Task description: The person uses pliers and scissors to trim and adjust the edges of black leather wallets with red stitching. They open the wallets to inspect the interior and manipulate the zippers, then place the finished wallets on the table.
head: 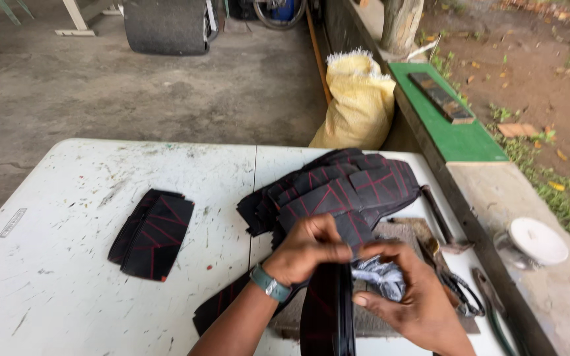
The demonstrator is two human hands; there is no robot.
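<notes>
My left hand (306,248), with a teal watch on its wrist, pinches the top of a long black rubber strip (328,310) marked with red lines. My right hand (417,290) is closed around a crumpled grey-white rag (376,273) pressed against the same strip. Both hands meet over a grey slab (390,323) at the near edge of the white table (67,250). A fanned heap of black rubber pieces with red lines (338,188) lies just beyond my hands. A smaller stack of the same pieces (153,234) rests to the left.
A yellow sack (357,102) leans by a low wall with a green board (460,128) and a dark block (441,97). A white lidded tin (536,242) sits on the ledge at right. Hand tools (460,290) lie at the table's right edge. A tyre (165,26) stands far back.
</notes>
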